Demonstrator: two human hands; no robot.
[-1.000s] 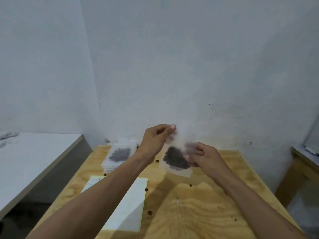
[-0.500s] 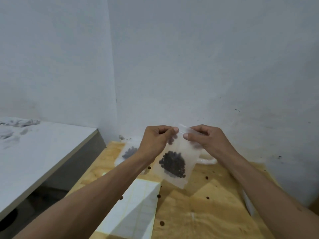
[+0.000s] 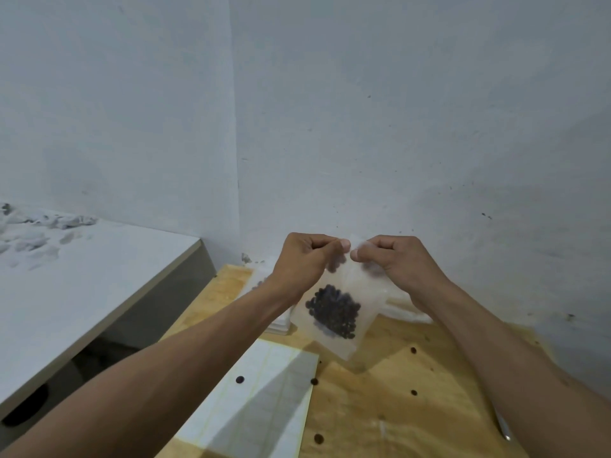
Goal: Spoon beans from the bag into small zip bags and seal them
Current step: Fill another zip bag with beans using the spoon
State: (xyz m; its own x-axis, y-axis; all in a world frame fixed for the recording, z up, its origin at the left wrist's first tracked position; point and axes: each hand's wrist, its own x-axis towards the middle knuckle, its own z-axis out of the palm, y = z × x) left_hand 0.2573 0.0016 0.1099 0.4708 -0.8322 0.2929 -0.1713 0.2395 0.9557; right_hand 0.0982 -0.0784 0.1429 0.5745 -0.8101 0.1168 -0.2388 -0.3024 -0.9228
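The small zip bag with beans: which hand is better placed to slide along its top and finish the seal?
Probably right. The right hand and left hand both pinch the small zip bag at its top; more unpinched strip seems to lie rightward.

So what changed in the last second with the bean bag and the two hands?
The right hand left the small zip bag's side and rose to pinch its top edge, close to the left hand. The left hand kept its pinch; the bag stayed hanging above the wooden table.

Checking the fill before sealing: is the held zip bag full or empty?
Partly full: dark beans sit low in the zip bag.
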